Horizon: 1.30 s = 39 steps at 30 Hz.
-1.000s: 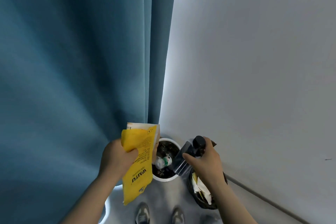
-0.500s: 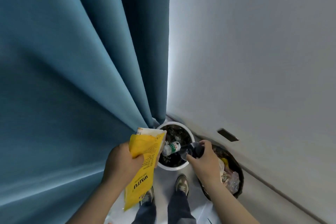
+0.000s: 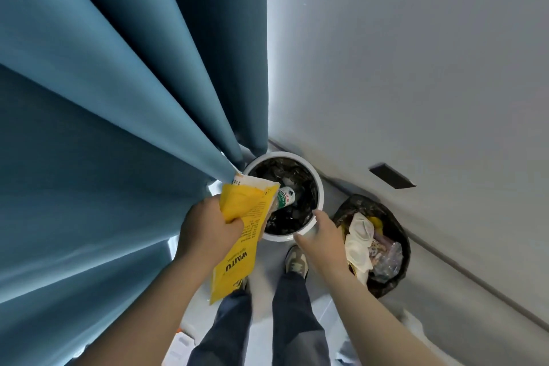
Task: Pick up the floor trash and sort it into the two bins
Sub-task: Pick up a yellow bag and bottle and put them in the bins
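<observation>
Your right hand (image 3: 322, 239) was open, empty, over white bin (image 3: 317, 178). Left hand (image 3: 208, 232) gripped yellow packet (image 3: 240, 235), unsorted. Black bin (image 3: 399, 235) already part-filled.

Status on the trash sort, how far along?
Done: both bins hold trash, a bottle in the white bin, wrappers in the black bin. In hand: left hand grips a yellow packet; right hand is empty. Left: bin the packet.

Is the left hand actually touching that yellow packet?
Touching. The head view shows the left hand with its fingers wrapped over the yellow packet, gripping its upper part.
</observation>
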### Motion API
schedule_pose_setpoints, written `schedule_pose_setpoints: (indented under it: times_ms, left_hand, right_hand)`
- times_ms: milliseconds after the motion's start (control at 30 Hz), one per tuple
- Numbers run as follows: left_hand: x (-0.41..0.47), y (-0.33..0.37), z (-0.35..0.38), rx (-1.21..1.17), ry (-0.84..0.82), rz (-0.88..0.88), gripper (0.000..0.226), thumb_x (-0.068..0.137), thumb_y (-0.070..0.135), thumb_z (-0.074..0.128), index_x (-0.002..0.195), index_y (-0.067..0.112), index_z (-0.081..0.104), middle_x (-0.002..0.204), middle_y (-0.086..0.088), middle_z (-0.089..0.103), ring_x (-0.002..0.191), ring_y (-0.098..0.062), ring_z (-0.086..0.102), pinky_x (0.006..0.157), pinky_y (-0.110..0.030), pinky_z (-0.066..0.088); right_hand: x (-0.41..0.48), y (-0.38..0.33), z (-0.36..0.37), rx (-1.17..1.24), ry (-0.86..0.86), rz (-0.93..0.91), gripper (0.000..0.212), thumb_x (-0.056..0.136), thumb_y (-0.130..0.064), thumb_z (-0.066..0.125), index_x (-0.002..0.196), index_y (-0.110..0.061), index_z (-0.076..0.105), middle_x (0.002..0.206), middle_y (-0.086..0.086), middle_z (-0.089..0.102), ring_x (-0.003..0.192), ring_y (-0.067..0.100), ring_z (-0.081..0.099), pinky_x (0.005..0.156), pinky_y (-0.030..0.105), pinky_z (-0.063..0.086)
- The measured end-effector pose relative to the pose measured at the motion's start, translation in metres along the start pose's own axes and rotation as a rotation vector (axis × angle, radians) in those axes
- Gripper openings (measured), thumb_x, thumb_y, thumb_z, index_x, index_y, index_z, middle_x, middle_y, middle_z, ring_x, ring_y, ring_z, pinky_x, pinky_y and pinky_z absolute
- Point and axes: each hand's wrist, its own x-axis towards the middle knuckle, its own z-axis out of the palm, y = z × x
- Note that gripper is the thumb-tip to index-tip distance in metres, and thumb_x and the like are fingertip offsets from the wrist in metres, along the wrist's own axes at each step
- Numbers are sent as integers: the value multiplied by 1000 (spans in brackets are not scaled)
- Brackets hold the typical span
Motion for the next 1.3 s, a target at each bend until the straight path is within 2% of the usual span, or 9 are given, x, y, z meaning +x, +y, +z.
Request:
schedule_pose_setpoints:
  times_ms: [167,367,500,600,700,900,1000,1100,1300]
  left_hand:
    - [-6,-12,14,-1,-39,-1,20,79,17,65,63,9,56,55,-5,53,52,-21,52,46,-22,33]
    - [-13,-1,25,-152,-168,-40,16,80,14,68,68,5,62,59,-6,57,53,-15,52,47,-19,34]
    - [-18,16,35,-362,-324,-107,12,80,10,72,91,7,70,78,-4,68,71,-16,63,57,-23,48]
    - [-20,29,46,-468,-460,-134,24,77,8,76,96,20,68,94,-4,71,89,-23,67,77,-39,56]
    - [-24,47,59,-459,-519,-106,29,72,11,80,93,25,66,98,-4,71,93,-23,67,83,-43,56]
    - [-34,89,107,-447,-549,-103,29,73,13,80,87,29,61,92,3,68,87,-18,65,71,-32,54]
    - [-40,109,140,-432,-575,-115,35,72,16,82,97,28,61,99,1,68,92,-20,66,79,-39,55]
    - [-44,124,175,-408,-623,-125,41,74,16,80,109,22,60,101,0,69,89,-18,67,69,-32,55]
    - [-38,133,243,-296,-616,-134,12,82,23,71,87,18,61,86,-2,67,77,-19,65,71,-34,55]
  right_hand:
    - [-13,14,4,92,-22,30,48,86,-22,64,132,-18,49,122,-4,58,83,0,53,80,20,41]
    - [-34,17,-14,522,-133,52,44,81,-31,75,121,-24,59,106,-11,68,100,2,64,94,31,53]
    - [-48,21,-31,755,-287,-2,39,77,-32,79,109,-38,58,104,-21,71,102,0,66,93,27,51]
    - [-52,33,-41,887,-257,17,55,77,-22,79,126,-21,53,115,1,71,106,23,68,90,41,55]
    - [-52,50,-54,942,-228,31,46,77,-11,76,118,-13,56,110,7,72,100,27,70,85,43,57]
    - [-54,100,-84,1102,-152,152,47,68,-11,77,112,-7,61,107,14,73,97,33,70,86,47,57]
    - [-55,128,-101,1127,-74,195,47,65,-12,77,110,-10,62,104,15,73,94,32,71,81,45,58]
    - [-56,161,-110,1158,21,255,40,71,-6,76,109,-10,63,100,13,74,89,31,72,76,43,59]
    - [-49,221,-119,1130,293,427,34,79,-2,74,111,-5,62,102,14,73,87,30,72,73,43,60]
